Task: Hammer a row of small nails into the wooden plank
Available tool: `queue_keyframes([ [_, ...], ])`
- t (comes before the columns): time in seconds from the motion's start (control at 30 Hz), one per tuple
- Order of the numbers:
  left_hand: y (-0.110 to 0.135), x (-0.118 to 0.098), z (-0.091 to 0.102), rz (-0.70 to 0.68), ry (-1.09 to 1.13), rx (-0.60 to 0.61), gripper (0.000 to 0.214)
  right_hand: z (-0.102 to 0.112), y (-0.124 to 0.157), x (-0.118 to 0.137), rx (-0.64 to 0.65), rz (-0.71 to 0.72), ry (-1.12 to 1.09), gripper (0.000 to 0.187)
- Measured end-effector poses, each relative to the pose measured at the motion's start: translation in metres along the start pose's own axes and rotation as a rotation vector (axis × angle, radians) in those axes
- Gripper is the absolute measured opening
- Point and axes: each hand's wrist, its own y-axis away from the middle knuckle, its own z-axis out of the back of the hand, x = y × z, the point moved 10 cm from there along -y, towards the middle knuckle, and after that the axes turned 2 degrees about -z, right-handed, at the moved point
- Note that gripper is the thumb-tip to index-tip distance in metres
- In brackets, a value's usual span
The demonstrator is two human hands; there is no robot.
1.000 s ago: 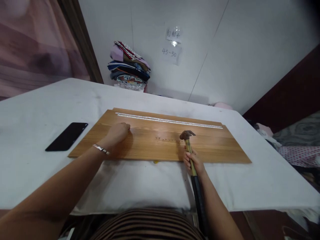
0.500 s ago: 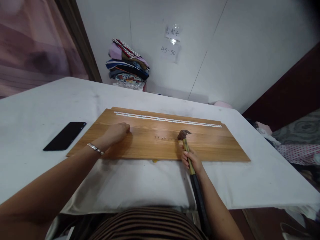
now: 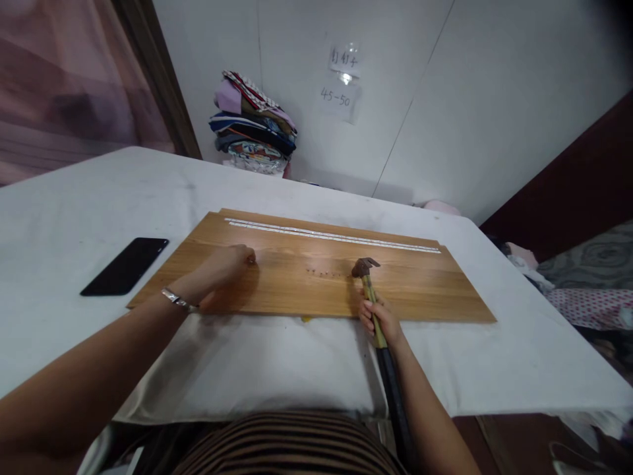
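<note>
A flat wooden board [image 3: 291, 297] lies on the white-covered table. Over its left part is my left hand [image 3: 230, 260], closed with the fingertips pressed together; whatever they pinch is too small to make out. My right hand [image 3: 378, 316] is wrapped round the handle of a claw hammer [image 3: 366, 266], low over the board's middle right. The hammer's head rests on or just above the wood, its black grip pointing back toward me. Left of the head, several small nails [image 3: 321, 272] stand in a short row in the board.
Two pale strips [image 3: 331, 236] run along the board's far side. A black phone [image 3: 126, 267] lies left of the board on the tablecloth [image 3: 163, 191]. Folded clothes [image 3: 254, 128] are stacked against the wall, below and left of paper signs [image 3: 339, 99].
My left hand has shifted very slightly left, still closed over the board. The hammer and my right hand stay almost where they were. The view has tilted a little.
</note>
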Motion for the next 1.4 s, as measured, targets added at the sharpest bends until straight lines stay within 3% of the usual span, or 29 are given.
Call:
queue_keyframes([
  [0.43,-0.008,0.012,-0.008,-0.059,-0.093,-0.036,0.025,0.006,0.001,-0.007,-0.027,0.022,-0.023,0.031],
  [0.6,-0.004,0.005,-0.005,-0.070,-0.116,-0.040,0.029,0.006,0.003,-0.003,-0.047,0.026,-0.033,0.032],
  [1.0,-0.003,-0.012,0.005,-0.035,-0.256,0.123,0.033,0.013,0.001,0.001,-0.039,0.067,-0.089,0.034],
  [1.2,-0.011,-0.005,0.004,0.013,-0.203,0.200,0.032,0.022,-0.002,-0.005,-0.035,0.091,-0.119,0.032],
  [1.4,-0.024,0.011,-0.008,0.046,-0.032,0.143,0.045,0.020,0.000,0.002,-0.010,0.112,-0.136,0.040],
])
